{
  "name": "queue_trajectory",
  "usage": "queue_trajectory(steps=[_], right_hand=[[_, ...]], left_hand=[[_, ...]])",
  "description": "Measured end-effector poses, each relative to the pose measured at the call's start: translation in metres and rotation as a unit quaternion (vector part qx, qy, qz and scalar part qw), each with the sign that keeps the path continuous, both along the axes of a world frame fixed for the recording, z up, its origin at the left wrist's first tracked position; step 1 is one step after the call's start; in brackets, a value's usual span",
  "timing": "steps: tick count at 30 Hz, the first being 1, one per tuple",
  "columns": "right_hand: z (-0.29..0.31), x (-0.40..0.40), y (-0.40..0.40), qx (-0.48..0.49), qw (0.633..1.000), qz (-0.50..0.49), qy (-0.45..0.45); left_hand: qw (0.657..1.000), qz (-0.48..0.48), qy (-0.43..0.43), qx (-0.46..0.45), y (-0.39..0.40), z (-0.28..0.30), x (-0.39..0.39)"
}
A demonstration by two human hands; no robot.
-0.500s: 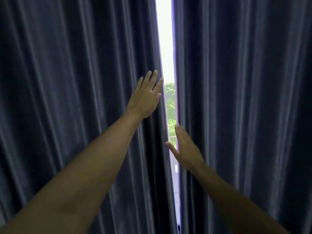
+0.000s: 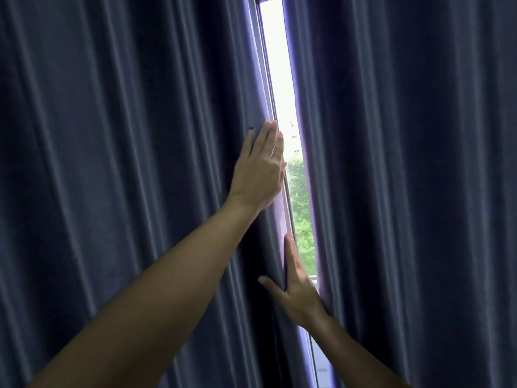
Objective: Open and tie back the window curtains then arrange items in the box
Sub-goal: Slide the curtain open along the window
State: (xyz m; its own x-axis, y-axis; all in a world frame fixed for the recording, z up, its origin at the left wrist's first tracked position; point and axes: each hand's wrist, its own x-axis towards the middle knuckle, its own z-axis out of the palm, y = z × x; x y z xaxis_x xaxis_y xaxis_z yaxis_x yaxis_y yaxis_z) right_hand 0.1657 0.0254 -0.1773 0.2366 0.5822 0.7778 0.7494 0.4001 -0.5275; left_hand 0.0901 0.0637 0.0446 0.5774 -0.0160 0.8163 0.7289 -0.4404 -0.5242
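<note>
Two dark blue curtains hang side by side, the left curtain (image 2: 126, 191) and the right curtain (image 2: 405, 191). A narrow bright gap between them shows the window (image 2: 282, 88) and green trees outside. My left hand (image 2: 260, 169) lies flat with straight fingers on the inner edge of the left curtain, at mid height. Lower down, my right hand (image 2: 296, 287) reaches into the gap. Its fingers are straight along the back of that same edge and its thumb is spread over the front fold. No box is in view.
A window frame bar (image 2: 286, 208) runs down just behind the left curtain's edge. The curtains fill the whole view on both sides.
The gap has widened as the left curtain's edge shifted left. My left hand has slid onto that edge. My right hand has moved from the gap onto the same edge.
</note>
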Motion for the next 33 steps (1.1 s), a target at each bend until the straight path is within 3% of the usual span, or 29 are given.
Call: queue_trajectory(steps=[10, 25, 33], right_hand=[[-0.010, -0.058, 0.086, 0.066, 0.991, -0.032, -0.112], [0.021, -0.209, 0.192, 0.056, 0.981, 0.149, -0.108], [0.026, -0.295, 0.255, 0.044, 0.973, 0.181, -0.133]], left_hand=[[0.984, 0.178, -0.010, 0.011, 0.066, 0.000, -0.036], [0.925, 0.377, 0.011, 0.036, 0.132, 0.030, -0.179], [0.912, 0.407, -0.002, 0.055, 0.194, 0.031, -0.273]])
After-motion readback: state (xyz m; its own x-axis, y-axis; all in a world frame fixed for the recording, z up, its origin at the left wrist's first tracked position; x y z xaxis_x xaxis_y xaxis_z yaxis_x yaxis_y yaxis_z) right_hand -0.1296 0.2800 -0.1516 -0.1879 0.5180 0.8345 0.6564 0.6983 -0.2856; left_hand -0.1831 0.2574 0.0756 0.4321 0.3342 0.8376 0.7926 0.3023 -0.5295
